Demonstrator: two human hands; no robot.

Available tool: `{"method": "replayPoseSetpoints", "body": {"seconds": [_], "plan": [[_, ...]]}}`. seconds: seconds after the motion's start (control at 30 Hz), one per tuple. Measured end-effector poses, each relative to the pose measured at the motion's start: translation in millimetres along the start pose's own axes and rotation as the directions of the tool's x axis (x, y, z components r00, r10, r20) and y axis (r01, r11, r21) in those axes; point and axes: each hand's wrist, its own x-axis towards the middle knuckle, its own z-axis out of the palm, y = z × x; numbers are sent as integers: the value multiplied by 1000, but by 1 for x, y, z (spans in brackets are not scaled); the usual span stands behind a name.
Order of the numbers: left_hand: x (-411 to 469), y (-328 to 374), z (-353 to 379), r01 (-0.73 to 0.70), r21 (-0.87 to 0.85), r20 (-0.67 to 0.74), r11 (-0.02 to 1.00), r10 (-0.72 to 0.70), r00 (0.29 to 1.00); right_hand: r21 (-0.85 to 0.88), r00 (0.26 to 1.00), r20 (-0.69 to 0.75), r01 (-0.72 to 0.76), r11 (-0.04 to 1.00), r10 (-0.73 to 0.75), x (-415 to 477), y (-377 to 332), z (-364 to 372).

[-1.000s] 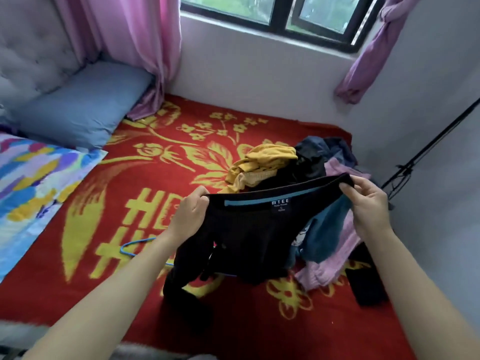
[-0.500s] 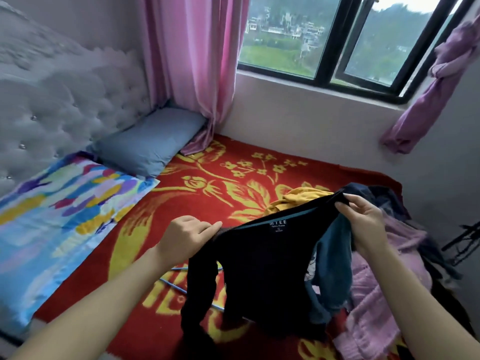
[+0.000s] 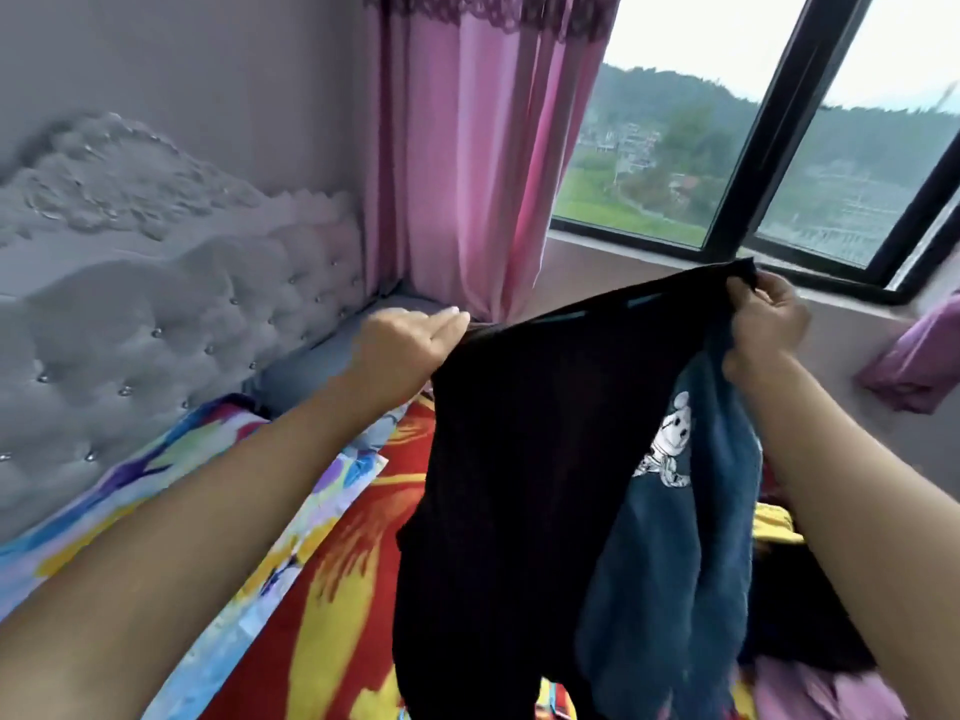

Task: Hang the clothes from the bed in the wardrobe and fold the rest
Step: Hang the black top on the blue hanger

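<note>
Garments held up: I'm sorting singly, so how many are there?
2: a black garment between left hand and right hand; a blue garment hanging beside it. Others may hide behind.

The garment (image 3: 519, 485) hangs between left hand (image 3: 405, 350) and right hand (image 3: 763, 324) over the bed (image 3: 353, 589); window (image 3: 727, 148) behind.

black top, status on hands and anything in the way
Left hand and right hand both holding the black top up by its top edge. Blue printed garment hanging against it below the right hand.
</note>
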Motion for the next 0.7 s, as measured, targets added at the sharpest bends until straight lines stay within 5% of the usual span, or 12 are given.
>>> {"method": "replayPoseSetpoints", "body": {"seconds": [0.1,0.23,0.37,0.43,0.53,0.6,0.7], "plan": [[-4,-46,-3,-41,83,-47,996,45,998,147,998,46,-47,988,41,-7,-9,42],[-63,-49,5,-32,23,-3,999,32,999,64,982,110,-159,985,152,-40,41,59],[-159,8,20,225,-207,277,952,-164,947,-170,945,25,-319,933,327,-95,147,44],[-203,50,21,474,-195,550,859,-304,778,-314,905,-57,-417,853,421,-132,204,24],[-258,114,22,745,65,920,664,-329,212,-522,819,-131,-535,664,558,-189,275,-16],[-288,148,18,798,110,956,592,-282,77,-602,766,-162,-577,553,623,-221,304,-46],[-310,180,4,815,142,973,562,-232,-9,-701,732,-161,-557,445,663,-248,327,-79]]}}
